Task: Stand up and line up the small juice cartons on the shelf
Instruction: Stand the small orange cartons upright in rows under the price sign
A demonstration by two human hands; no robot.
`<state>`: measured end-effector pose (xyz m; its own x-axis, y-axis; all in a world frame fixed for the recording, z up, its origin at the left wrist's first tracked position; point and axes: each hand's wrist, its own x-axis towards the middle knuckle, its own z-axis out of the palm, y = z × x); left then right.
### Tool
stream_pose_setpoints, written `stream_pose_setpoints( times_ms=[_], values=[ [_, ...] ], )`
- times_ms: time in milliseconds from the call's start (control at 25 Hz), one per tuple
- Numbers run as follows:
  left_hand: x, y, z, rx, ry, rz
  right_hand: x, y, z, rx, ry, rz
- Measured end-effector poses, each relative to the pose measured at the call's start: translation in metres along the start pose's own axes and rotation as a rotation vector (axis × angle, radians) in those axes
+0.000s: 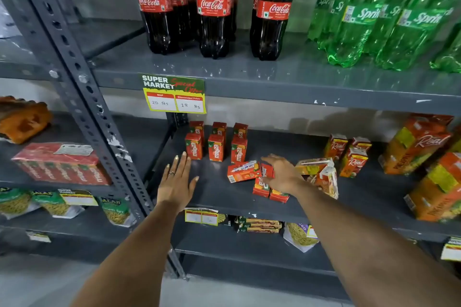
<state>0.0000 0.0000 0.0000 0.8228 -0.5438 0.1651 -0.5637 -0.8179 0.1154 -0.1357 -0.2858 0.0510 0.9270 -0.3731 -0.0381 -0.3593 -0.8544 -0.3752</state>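
The left hand (pixel 177 182) lies flat on the shelf (pixel 219 197), fingers (pixel 175 164) straight and spread, holding nothing; its fingertips sit just short of the nearest upright Maaza carton (pixel 193 146). Six such cartons stand in two rows beyond those fingertips. The right hand (pixel 282 174) reaches over the fallen cartons, fingers loosely curled with nothing clearly gripped; a toppled carton (pixel 243 171) lies just beside its thumb, and two more (pixel 270 192) lie partly under its palm. Whether the fingers touch any carton I cannot tell. These small cartons look light and fairly stiff, though the board would likely dent under a hard squeeze. A pinch across the two broad faces near the middle seems best, tipping each upright.
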Motion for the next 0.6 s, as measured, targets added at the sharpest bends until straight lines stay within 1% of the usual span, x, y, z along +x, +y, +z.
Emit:
stream_pose_setpoints(
  times_ms=[120,280,480,600],
  values=[
    [0.01,-0.009,0.003,0.056,-0.094,0.001,0.002,-0.006,0.003,0.08,-0.03,0.046],
    [0.019,-0.02,0.006,0.074,-0.188,0.018,0.006,-0.02,0.002,0.097,-0.071,0.119],
    [0.021,-0.032,0.022,0.015,-0.306,0.055,0.018,-0.03,0.001,0.067,-0.123,0.142],
    [0.019,-0.037,0.028,-0.048,-0.305,0.016,0.021,-0.035,0.001,0.06,-0.111,0.131]
  ],
)
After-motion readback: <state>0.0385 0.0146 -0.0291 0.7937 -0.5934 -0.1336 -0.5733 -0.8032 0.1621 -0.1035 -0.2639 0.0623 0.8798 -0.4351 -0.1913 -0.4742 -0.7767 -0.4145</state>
